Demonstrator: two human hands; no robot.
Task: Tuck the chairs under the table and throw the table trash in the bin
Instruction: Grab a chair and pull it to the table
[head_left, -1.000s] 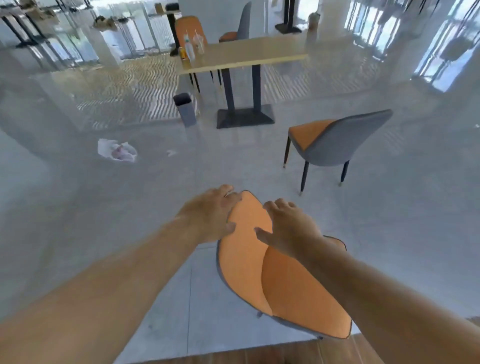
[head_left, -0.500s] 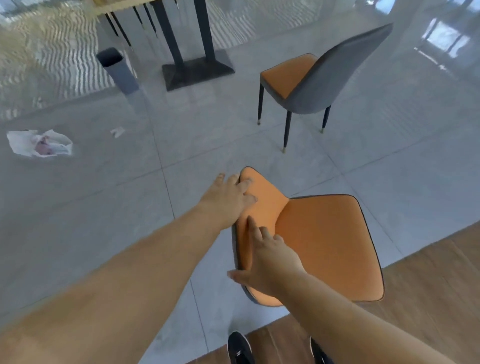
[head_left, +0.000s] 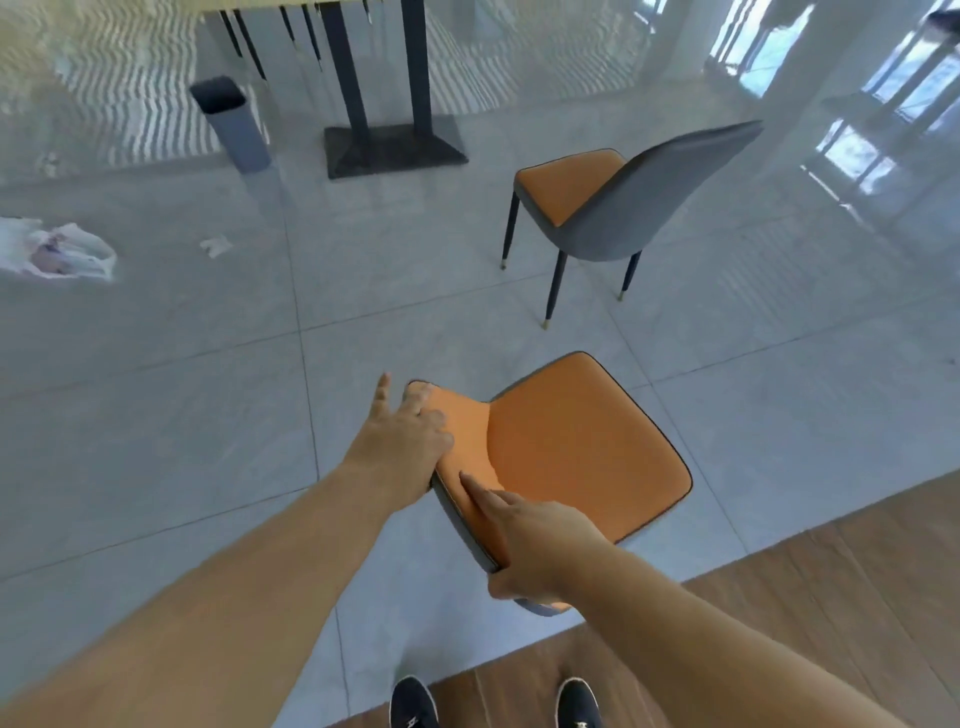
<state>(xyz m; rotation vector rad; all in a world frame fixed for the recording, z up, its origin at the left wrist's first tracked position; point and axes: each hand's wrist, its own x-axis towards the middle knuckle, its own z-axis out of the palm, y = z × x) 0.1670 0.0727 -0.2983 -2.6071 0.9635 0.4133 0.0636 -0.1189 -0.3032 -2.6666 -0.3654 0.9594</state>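
Currently the left hand (head_left: 400, 441) grips the top end of the backrest of the near grey-backed orange chair (head_left: 582, 452), one finger straight out; the right hand (head_left: 540, 540) clasps its lower edge. A matching second chair (head_left: 623, 208) stands at 1 o'clock, apart from the black-pedestalled table (head_left: 395, 150) at 12. At 11 stands the tall grey bin (head_left: 234, 124); at 9 lies a white plastic bag (head_left: 57, 254).

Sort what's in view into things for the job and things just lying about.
Job: near chair, gripped by left hand and right hand; far chair; table; bin.
Lying about: bag and paper scrap on the floor.
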